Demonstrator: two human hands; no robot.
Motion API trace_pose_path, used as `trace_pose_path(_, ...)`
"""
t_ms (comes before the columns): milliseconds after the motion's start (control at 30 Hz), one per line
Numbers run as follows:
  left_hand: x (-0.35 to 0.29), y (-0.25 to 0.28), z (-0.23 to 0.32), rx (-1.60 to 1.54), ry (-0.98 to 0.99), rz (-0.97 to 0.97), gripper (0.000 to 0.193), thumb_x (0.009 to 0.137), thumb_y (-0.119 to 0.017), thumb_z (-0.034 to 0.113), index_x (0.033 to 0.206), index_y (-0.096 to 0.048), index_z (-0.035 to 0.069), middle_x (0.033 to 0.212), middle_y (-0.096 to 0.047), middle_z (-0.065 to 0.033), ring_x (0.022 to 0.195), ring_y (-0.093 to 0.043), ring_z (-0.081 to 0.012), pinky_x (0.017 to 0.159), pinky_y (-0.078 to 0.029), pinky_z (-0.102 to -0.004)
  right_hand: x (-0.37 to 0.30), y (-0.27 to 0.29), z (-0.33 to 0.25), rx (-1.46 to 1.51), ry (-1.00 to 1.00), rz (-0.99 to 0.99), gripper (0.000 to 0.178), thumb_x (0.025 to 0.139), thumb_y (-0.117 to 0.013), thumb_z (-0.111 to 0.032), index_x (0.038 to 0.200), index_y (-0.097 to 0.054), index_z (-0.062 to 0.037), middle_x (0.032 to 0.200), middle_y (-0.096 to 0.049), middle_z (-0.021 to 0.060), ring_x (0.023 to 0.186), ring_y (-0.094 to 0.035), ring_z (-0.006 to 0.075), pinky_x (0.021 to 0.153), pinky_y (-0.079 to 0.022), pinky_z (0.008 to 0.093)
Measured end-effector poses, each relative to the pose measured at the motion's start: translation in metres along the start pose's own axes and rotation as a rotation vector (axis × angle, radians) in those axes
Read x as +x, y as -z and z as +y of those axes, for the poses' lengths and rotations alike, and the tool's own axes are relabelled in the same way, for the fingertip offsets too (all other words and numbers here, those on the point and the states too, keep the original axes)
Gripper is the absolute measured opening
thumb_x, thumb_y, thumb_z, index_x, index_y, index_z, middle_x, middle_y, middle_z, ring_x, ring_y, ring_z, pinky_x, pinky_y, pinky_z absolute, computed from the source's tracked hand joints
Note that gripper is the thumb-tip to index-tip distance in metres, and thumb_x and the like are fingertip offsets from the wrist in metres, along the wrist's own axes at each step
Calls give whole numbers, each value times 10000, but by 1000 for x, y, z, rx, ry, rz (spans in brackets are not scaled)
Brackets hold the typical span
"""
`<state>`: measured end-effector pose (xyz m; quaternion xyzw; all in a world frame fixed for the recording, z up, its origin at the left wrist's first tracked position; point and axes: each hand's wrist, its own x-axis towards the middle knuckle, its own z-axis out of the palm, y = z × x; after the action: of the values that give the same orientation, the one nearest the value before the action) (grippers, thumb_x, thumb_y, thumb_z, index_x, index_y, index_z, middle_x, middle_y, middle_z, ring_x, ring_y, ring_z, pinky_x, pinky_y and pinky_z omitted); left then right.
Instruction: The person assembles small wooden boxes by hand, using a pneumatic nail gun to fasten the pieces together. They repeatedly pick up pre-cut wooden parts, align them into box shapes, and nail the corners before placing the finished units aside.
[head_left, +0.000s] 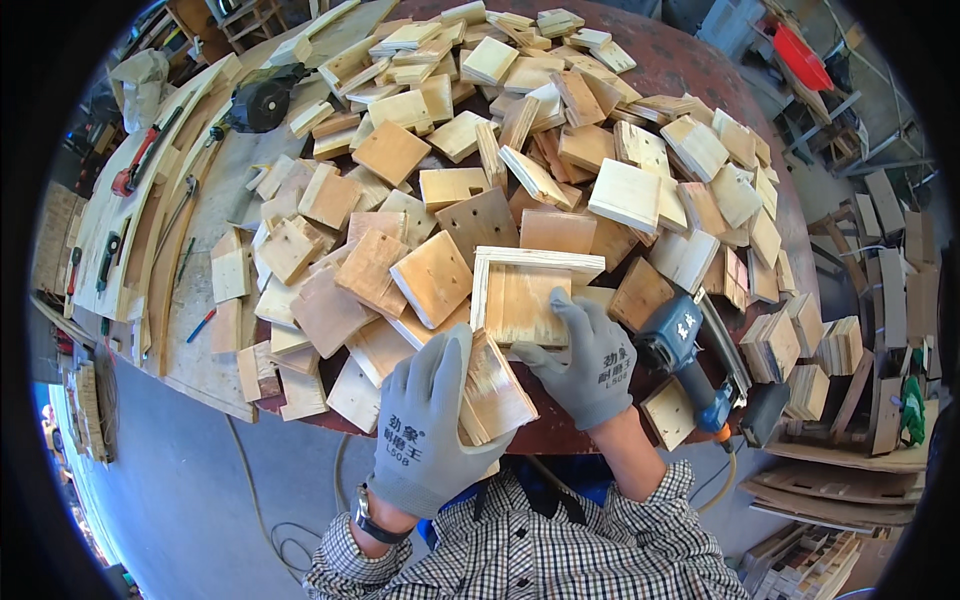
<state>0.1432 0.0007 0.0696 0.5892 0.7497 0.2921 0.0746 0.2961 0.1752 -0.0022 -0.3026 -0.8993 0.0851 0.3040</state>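
Note:
Both my hands wear grey gloves with dark printing. My left hand [425,410] wraps around a plywood block [497,388], with the thumb along its near side. Just beyond, my right hand [590,360] closes on another squarish plywood block [525,308], one finger on its face and the thumb at its lower edge. Pale strip-like plywood edges [535,258] frame that block on its top and left. The two blocks meet or overlap between my hands; whether they are joined I cannot tell. To the right of my right hand lies a blue-grey nail gun [675,340].
A big heap of loose wood blocks [400,150] covers the dark red table [690,45]. Long boards [165,240] with hand tools and a black tool [265,98] lie on the left. Stacked blocks [770,345] stand at the right edge. A hose [725,485] hangs below the nail gun.

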Motion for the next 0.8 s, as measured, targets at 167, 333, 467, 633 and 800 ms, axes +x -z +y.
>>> trace_pose_path(167,2,3,0,-17,5,0,1049,728,-938,311,1569,-426,-52,1440,-574,-250,1242,-594,-428,1066,-483,-493,-4,-7,5,-47,14,51,787,804,-809,-675,1284,-632,-76,1081,-691,125,873,-719,277,702,-572,392)
trace_pose_path(333,2,0,3,-43,-9,-4,1003,758,-895,355,1572,-436,-9,1457,-546,-201,1206,-580,-386,1050,-471,-490,-5,-10,8,-47,29,58,835,787,-785,-728,1297,-632,-85,1093,-687,127,867,-717,285,682,-575,388)
trace_pose_path(467,3,2,-2,-14,0,29,1035,731,-926,338,1565,-439,-33,1440,-567,-234,1233,-584,-414,1065,-477,-497,-9,-7,1,-33,-22,0,843,812,-788,-696,1350,-605,-73,1143,-675,151,957,-707,314,779,-577,420)
trace_pose_path(633,0,6,-10,33,63,57,1060,732,-931,311,1585,-410,-43,1448,-570,-249,1295,-566,-435,1110,-462,-506,-15,0,-1,44,-109,-37,971,838,-816,-627,1529,-497,-24,1209,-659,200,1053,-683,368,860,-561,456)
trace_pose_path(800,-6,14,-26,38,155,118,1042,735,-915,159,1613,-381,-14,1504,-545,-233,1330,-563,-410,1119,-480,-489,-11,3,-2,151,-195,-25,1118,842,-842,-591,1586,-352,83,1344,-603,290,1165,-646,452,1003,-544,498)
